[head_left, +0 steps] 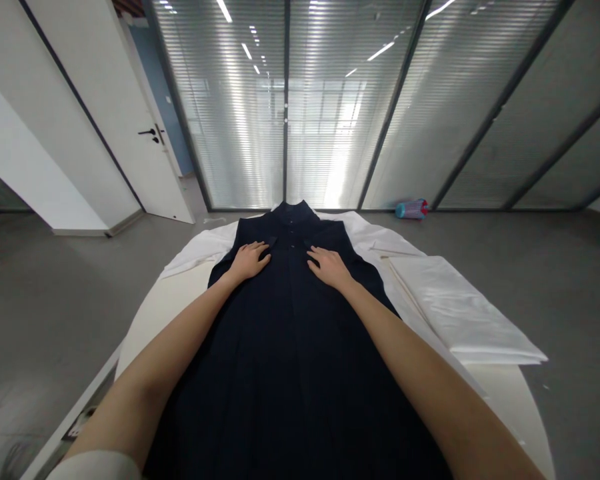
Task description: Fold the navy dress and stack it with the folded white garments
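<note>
A dark navy sleeveless garment (290,333) with a stand collar and a buttoned front lies spread face up, its collar at the far end. My left hand (250,260) rests flat on its upper left chest, fingers spread. On the upper right chest my right hand (329,265) lies in the same way, fingers apart. Neither hand grips the cloth. Under the dark garment and out to both sides is white cloth (203,248). At the right a folded white cloth (455,307) hangs a little past the table edge.
The pale round-edged table (153,313) carries the garments. Beyond it stands a glass partition (245,120) with blinds. A blue and red patterned object (411,209) lies on the floor by the glass. At the left is a white door (115,113), ajar.
</note>
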Motion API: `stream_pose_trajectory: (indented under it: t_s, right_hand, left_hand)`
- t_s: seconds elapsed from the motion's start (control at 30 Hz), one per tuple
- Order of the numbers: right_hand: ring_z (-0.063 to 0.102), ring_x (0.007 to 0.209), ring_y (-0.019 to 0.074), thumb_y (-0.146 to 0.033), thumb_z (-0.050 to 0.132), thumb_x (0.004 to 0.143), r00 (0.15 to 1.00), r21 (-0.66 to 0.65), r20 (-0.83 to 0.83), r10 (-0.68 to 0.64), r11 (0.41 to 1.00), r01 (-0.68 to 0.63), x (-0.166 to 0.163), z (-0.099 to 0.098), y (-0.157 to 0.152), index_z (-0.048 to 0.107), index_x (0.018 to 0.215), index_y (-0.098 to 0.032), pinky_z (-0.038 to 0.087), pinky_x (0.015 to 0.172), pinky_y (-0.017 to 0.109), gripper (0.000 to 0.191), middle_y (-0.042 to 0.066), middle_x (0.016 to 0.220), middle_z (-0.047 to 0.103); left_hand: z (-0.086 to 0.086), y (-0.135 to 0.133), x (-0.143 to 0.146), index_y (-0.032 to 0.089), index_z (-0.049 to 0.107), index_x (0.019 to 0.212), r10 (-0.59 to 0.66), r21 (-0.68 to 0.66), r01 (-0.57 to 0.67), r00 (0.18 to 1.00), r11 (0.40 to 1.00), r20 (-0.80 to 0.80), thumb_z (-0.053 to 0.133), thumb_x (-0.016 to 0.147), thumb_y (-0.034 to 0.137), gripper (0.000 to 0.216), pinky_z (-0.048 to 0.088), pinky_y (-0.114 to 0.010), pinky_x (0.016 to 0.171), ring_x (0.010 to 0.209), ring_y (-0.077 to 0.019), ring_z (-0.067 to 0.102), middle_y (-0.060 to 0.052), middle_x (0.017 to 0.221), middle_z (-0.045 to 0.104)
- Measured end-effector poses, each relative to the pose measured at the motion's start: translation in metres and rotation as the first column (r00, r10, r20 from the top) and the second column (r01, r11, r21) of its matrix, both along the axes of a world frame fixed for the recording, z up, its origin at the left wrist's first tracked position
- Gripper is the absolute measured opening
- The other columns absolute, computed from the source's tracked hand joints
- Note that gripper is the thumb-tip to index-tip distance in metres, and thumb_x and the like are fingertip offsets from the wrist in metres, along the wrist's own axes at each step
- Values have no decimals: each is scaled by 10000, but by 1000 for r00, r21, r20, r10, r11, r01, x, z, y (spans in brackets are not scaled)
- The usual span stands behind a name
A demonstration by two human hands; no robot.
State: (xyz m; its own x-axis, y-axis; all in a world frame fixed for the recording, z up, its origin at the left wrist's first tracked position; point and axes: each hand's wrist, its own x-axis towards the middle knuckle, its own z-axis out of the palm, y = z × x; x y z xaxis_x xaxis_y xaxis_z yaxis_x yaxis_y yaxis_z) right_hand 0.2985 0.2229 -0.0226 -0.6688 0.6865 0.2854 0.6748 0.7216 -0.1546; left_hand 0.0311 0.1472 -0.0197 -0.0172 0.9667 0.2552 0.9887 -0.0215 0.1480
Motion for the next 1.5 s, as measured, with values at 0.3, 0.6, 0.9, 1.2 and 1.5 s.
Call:
stream_pose_trajectory:
  t_s: [0.3, 0.6, 0.9, 1.2, 1.5]
  right_hand:
    - [484, 1371, 260, -276, 486, 983, 999, 3, -13, -47, 999, 47, -3, 2, -5, 629, 1345, -154, 367, 1127, 434, 409, 112, 1475, 533]
    - [508, 1340, 254, -254, 522, 953, 996, -12, -71, -58, 998, 57, -4, 4, -7, 674, 1285, -176, 370, 1107, 426, 372, 108, 1442, 569]
    - [503, 1338, 258, -253, 529, 948, 993, -21, -100, -64, 998, 62, -4, 3, -8, 677, 1277, -169, 365, 1101, 431, 371, 104, 1440, 572]
    - [497, 1345, 258, -268, 522, 950, 994, -22, -88, -57, 998, 56, -4, 2, -6, 674, 1287, -178, 365, 1106, 434, 381, 103, 1450, 562]
    - [497, 1340, 255, -273, 524, 952, 995, -19, -80, -65, 998, 63, -4, 3, -6, 675, 1285, -180, 368, 1100, 429, 377, 100, 1449, 564]
  left_hand:
    - [8, 3, 5, 208, 659, 1286, 9, 144, -9, 1000, 990, 5, 505, 959, 427, 422, 366, -468, 1112, 1314, -313, 517, -102, 1415, 588]
    - [66, 102, 2, 171, 728, 1016, 126, -205, 101, 510, 973, 851, 436, 956, 608, 529, 517, -268, 643, 826, -224, 735, -121, 1153, 724]
    - [40, 161, -1, 233, 455, 1444, 121, -129, -17, 481, 992, 868, 629, 879, 241, 591, 578, -258, 747, 986, -207, 727, -127, 1272, 662]
    - [24, 171, -3, 317, 200, 1586, 155, -119, -99, 602, 988, 783, 604, 833, 122, 877, 599, -265, 794, 997, -174, 714, -126, 1421, 556]
    - [22, 173, 10, 278, 509, 1441, 180, 35, -226, 850, 973, 495, 520, 958, 319, 485, 564, -436, 906, 1019, -268, 696, -161, 1417, 471]
